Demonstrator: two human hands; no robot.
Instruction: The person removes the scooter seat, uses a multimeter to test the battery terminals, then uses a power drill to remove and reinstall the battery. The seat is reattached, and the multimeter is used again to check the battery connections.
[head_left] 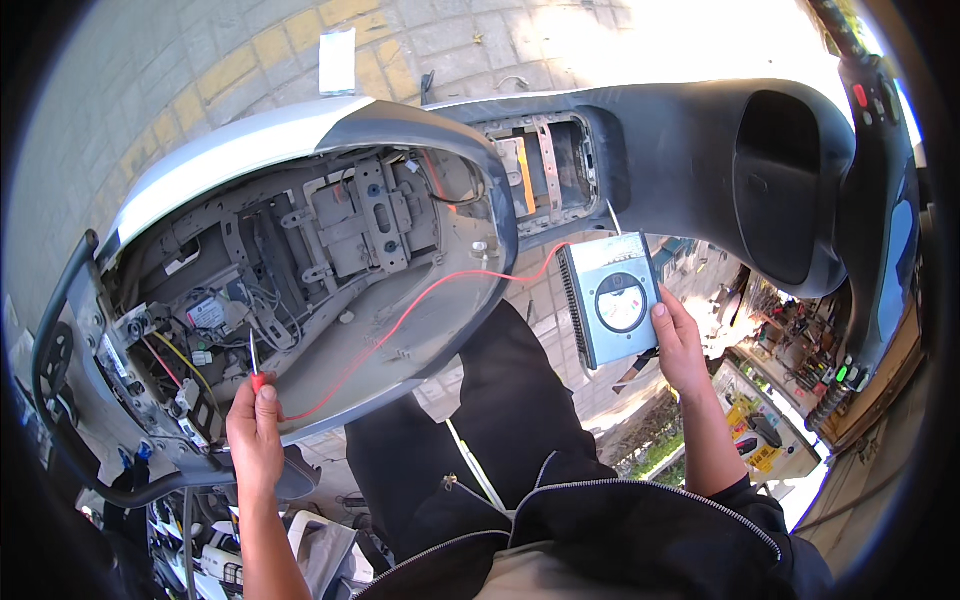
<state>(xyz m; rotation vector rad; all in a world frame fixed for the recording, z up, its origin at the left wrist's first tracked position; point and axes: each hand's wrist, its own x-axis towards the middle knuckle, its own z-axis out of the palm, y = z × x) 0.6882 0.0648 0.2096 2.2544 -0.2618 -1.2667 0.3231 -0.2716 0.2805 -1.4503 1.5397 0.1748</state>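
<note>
In my left hand is a red-handled test probe, pinched between thumb and fingers, its bare metal tip pointing up. The tip is over the rear of an opened electric scooter body, near wires and a white connector; whether it touches anything I cannot tell. A slack red lead runs from the probe to a blue-grey box tester with a round window. My right hand grips the tester by its right side. A metal spike sticks up beyond the tester's top edge.
A grab rail curves round the scooter's rear at left. Inside are a metal bracket and a labelled controller box. The footboard opening and handlebar lie right. Tools and parts lie on the right.
</note>
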